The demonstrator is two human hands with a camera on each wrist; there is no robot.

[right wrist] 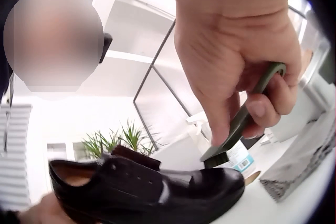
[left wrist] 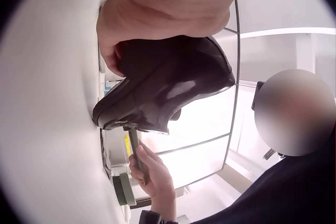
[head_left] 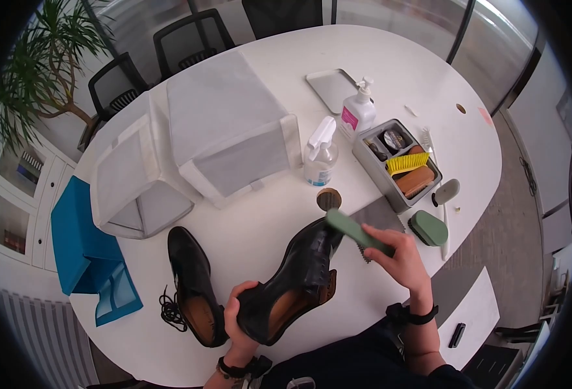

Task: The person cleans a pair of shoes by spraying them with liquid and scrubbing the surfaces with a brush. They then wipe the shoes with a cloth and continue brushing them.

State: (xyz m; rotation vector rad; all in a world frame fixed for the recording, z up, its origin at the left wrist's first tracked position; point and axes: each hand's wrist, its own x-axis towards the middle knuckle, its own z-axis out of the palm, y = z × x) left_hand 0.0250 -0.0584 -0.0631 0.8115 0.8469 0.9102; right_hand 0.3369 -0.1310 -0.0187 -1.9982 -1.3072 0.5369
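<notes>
A black leather shoe (head_left: 279, 285) is tilted above the white table, its brown insole showing and its tongue folded out. My left hand (head_left: 236, 327) grips it round the heel. The right hand (head_left: 399, 259) holds a green-handled brush (head_left: 354, 230) by its handle. In the right wrist view the dark bristles (right wrist: 216, 161) are right at the top of the shoe's toe (right wrist: 223, 182). To the left, the other black shoe (head_left: 192, 272) stands on the table, with a bundle of black laces (head_left: 171, 308) beside it.
On the right stand a grey box (head_left: 375, 170) with a yellow-bristled brush (head_left: 408, 163) and other items, and a green oval brush (head_left: 430, 228). A grey sheet (head_left: 380, 217) lies near the right hand. Behind are a spray bottle (head_left: 320, 165), pump bottle (head_left: 357, 113) and white fabric boxes (head_left: 227, 110).
</notes>
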